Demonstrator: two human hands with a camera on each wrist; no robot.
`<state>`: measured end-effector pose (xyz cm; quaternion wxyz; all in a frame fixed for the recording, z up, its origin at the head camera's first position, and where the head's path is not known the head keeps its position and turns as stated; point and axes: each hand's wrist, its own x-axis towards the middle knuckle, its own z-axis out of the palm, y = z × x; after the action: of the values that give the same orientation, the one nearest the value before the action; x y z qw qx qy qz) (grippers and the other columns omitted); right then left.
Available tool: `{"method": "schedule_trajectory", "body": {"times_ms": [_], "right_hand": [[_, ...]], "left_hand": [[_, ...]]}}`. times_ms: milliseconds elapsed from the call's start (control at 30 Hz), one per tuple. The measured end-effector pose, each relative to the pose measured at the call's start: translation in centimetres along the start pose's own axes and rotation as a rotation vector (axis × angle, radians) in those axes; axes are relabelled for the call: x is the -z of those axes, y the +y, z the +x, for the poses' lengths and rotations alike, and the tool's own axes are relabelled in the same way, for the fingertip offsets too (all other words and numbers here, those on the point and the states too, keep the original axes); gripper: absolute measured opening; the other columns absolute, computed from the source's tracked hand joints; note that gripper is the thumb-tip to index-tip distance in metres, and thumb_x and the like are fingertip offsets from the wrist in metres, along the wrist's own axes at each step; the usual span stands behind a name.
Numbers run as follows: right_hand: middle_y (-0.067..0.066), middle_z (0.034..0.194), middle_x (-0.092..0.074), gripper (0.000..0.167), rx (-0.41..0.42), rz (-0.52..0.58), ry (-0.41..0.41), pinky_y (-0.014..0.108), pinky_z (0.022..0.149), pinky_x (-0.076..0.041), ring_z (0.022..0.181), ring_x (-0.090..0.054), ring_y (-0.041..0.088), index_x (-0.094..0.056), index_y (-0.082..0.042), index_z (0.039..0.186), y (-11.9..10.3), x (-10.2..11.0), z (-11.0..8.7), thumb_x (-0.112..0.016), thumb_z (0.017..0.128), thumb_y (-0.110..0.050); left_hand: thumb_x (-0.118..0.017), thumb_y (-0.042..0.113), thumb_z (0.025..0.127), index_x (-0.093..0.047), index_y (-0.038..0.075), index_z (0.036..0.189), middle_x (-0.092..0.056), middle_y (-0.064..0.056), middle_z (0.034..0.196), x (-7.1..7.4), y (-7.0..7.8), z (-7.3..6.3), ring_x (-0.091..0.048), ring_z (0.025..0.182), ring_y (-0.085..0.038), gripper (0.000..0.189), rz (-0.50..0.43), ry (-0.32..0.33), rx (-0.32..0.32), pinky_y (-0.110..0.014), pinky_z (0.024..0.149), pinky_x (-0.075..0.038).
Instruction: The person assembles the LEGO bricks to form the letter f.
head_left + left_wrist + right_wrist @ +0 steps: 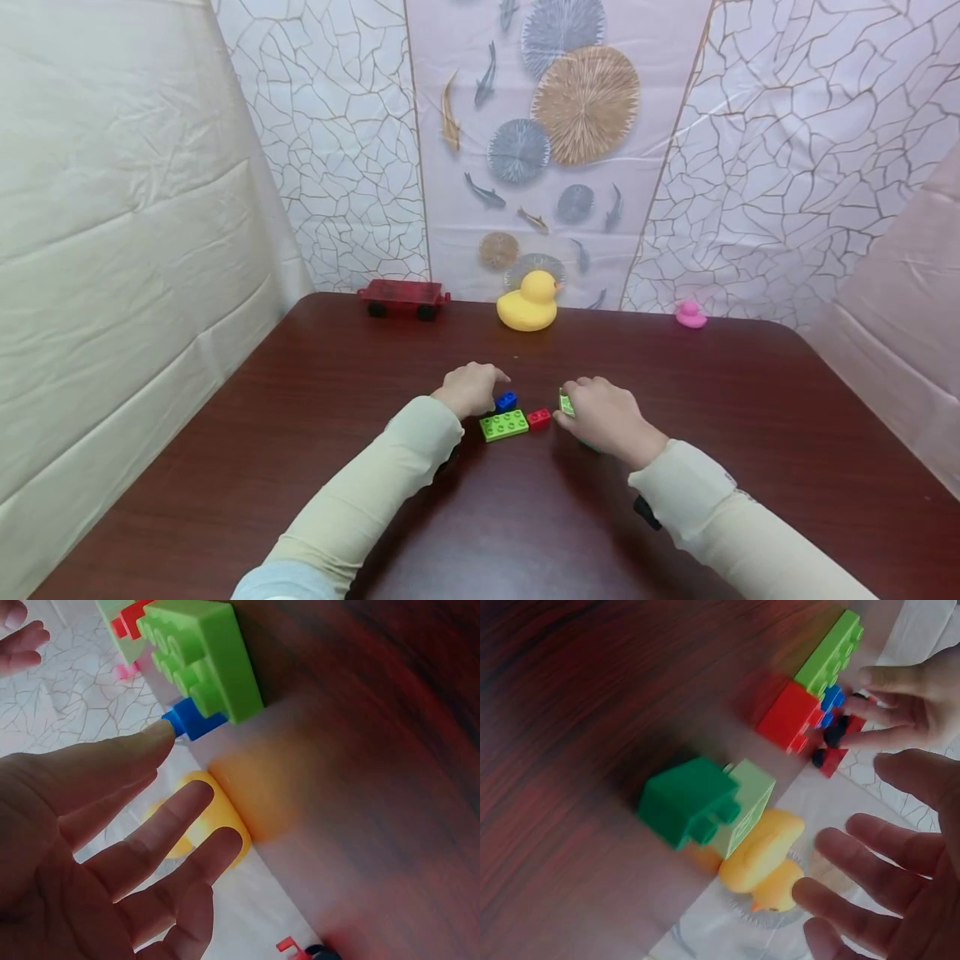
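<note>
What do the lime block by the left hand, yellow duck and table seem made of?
Lime block: likely hard plastic, satin finish, given its crisp edges and moulded studs. Yellow duck: perhaps rubber or vinyl; smooth, rounded, but hard plastic is possible. Table: streaky reddish-brown grain with sheen; varnished wood or laminate.

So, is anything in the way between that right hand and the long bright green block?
Yes: across the tabletop, the red block sits between the right hand and the bright green block, beside the latter's right end in the head view. A pale green block also lies close by that hand.
</note>
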<state>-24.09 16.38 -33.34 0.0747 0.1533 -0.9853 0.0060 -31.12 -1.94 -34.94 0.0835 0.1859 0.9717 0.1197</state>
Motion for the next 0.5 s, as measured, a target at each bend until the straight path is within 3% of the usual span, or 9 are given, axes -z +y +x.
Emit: {"method": "schedule_trajectory", "body": {"times_ms": [167,300,500], "right_hand": [[0.001,0.066,-0.055,0.023,-0.016,0.049,-0.055,0.034,0.047,-0.042,0.061,-0.051,0.017,-0.062,-0.011,0.073,-0.8,-0.3,0.9,-0.062,0.077,-0.034],[-0.001,0.050,-0.043,0.033,-0.046,0.072,-0.117,0.030,0.041,-0.035,0.048,-0.043,0.015,-0.051,-0.014,0.055,-1.2,-0.8,1.5,-0.063,0.077,-0.036],[0.000,0.048,-0.043,0.038,-0.077,0.067,-0.150,0.033,0.047,-0.033,0.048,-0.043,0.016,-0.050,-0.013,0.054,-1.8,-1.6,2.2,-0.063,0.076,-0.041]], "left_hand": [[-0.067,0.017,0.076,-0.058,0.025,0.115,-0.056,0.000,0.112,-0.4,0.4,0.3,-0.051,0.095,-0.018,0.040,0.017,-0.024,-0.007,-0.039,0.074,-0.043],[-0.066,0.017,0.077,-0.059,0.025,0.114,-0.057,0.000,0.109,-0.6,0.7,0.4,-0.052,0.093,-0.017,0.039,0.015,-0.037,-0.005,-0.038,0.073,-0.043],[-0.065,0.015,0.078,-0.059,0.023,0.113,-0.057,-0.001,0.109,-0.8,1.1,0.5,-0.052,0.093,-0.018,0.036,0.030,-0.057,-0.011,-0.039,0.072,-0.043]]}}
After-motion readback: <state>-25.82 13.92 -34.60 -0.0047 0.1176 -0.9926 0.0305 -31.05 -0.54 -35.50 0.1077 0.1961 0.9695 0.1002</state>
